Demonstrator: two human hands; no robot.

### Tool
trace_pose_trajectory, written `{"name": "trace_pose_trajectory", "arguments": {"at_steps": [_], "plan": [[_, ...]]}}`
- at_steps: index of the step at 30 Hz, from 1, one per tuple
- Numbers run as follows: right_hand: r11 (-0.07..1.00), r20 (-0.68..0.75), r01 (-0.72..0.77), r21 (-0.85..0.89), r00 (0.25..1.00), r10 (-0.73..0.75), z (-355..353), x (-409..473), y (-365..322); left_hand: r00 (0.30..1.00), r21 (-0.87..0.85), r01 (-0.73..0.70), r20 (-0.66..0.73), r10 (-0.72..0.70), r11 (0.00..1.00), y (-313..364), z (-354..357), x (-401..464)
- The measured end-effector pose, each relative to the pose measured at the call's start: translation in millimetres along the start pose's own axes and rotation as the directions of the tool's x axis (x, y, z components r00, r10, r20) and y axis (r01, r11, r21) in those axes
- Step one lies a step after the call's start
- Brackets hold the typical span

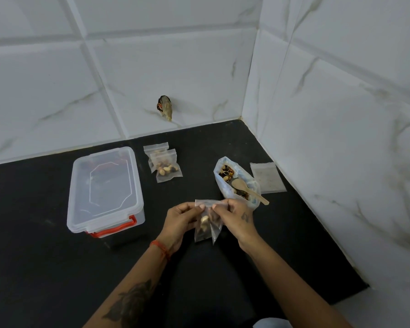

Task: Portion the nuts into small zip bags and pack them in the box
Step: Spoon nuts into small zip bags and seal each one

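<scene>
Left hand (178,220) and right hand (234,214) pinch zip bag (207,224) top.

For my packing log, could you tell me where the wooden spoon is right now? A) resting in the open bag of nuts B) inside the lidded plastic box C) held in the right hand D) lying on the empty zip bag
A: the wooden spoon lies in the open bag of nuts, handle sticking out over its edge.

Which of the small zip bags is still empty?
The flat bag lying by the right wall, beside the big nut bag. The two near the box and the one in both hands hold nuts.
</scene>
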State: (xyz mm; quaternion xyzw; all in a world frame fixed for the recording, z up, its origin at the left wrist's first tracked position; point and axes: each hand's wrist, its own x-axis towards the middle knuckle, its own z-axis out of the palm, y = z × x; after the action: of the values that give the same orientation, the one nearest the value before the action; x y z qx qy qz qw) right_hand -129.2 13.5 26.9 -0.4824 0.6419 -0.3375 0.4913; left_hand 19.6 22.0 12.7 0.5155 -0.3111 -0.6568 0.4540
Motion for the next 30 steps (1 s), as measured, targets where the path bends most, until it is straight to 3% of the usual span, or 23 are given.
{"name": "trace_pose_trajectory", "arguments": {"at_steps": [3, 13, 19, 27, 30], "plan": [[0.990, 0.046, -0.088, 0.106, 0.995, 0.084, 0.9, -2.2, -4.3, 1.000, -0.016, -0.006, -0.018, 0.005, 1.000, -0.9, -0.4, -0.3], [0.973, 0.053, -0.157, 0.171, 0.987, 0.150, 6.8, 1.0, -6.9, 0.999, 0.004, -0.018, -0.032, 0.018, 1.000, -2.0, -0.6, -0.3], [0.925, 0.102, -0.188, 0.331, 0.981, 0.163, 4.8, -2.5, -5.5, 0.999, -0.002, -0.028, -0.040, 0.028, 1.000, -2.6, -0.8, -1.2], [0.987, -0.010, -0.082, 0.139, 0.996, 0.084, 19.7, -0.1, -2.3, 0.998, -0.045, -0.004, -0.061, 0.001, 0.999, -0.3, -0.2, -1.0], [0.981, 0.003, -0.084, 0.174, 0.996, 0.084, 15.6, -2.9, -5.5, 0.998, -0.056, -0.009, -0.070, 0.005, 0.998, -1.1, -0.1, -1.8]]}}
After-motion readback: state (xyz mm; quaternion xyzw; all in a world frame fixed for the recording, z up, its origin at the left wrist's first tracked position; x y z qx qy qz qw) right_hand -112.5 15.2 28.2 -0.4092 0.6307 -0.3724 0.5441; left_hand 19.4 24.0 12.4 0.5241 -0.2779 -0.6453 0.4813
